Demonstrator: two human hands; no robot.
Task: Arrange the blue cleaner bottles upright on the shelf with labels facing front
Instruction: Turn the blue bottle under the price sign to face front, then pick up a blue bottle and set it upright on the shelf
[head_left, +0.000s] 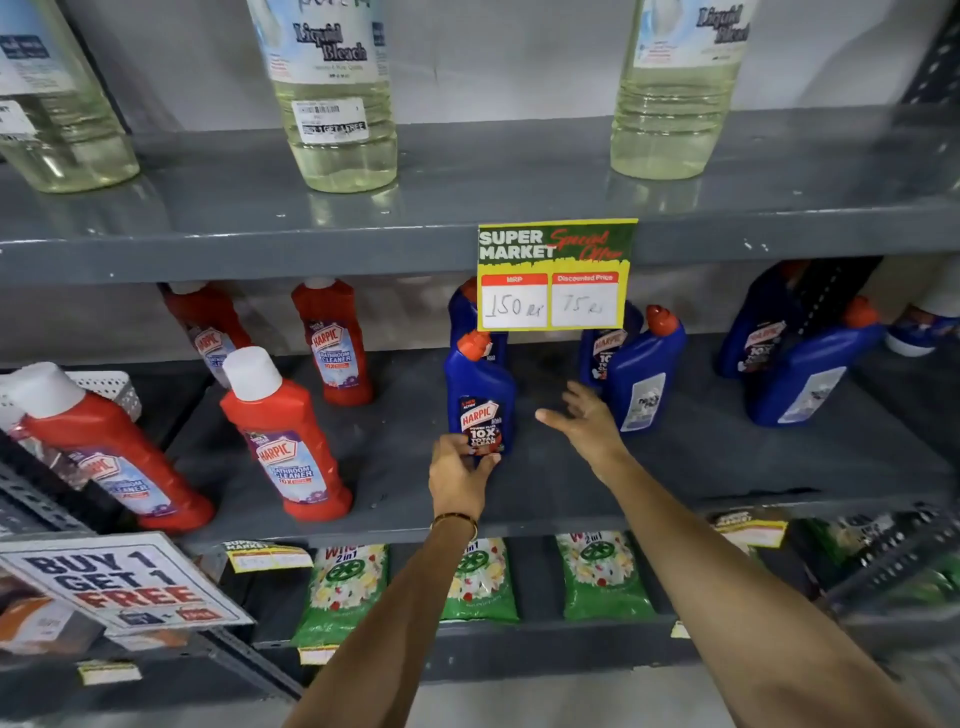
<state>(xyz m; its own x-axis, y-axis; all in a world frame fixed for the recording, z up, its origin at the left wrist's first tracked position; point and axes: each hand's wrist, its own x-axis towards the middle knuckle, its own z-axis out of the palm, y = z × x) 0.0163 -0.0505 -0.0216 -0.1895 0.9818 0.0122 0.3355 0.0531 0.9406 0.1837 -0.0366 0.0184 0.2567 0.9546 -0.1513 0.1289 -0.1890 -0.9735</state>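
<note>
Two bare forearms reach up from the near edge toward the grey middle shelf (675, 467). The left wrist wears a thin gold bangle (457, 518). The left hand (460, 475) grips the base of a blue Harpic bottle (480, 400), thumb and fingers closed around its lower front corner just under the label, which faces forward. That bottle stands upright near the shelf's middle, orange cap on top. The right hand (587, 421) hangs open just right of it, fingers spread and touching nothing, with bare shelf between the fingers and the next blue bottle (641, 374), which stands to the right with its back label showing. Another blue bottle (605, 353) stands behind that one, partly hidden by a yellow price card (553, 275) clipped to the upper shelf edge. Farther right are two more blue bottles (800, 374), the nearer with its back label turned out. Red Harpic bathroom cleaner bottles (283, 436) stand to the left. Clear liquid bleach bottles (337, 98) sit on the upper shelf.
</note>
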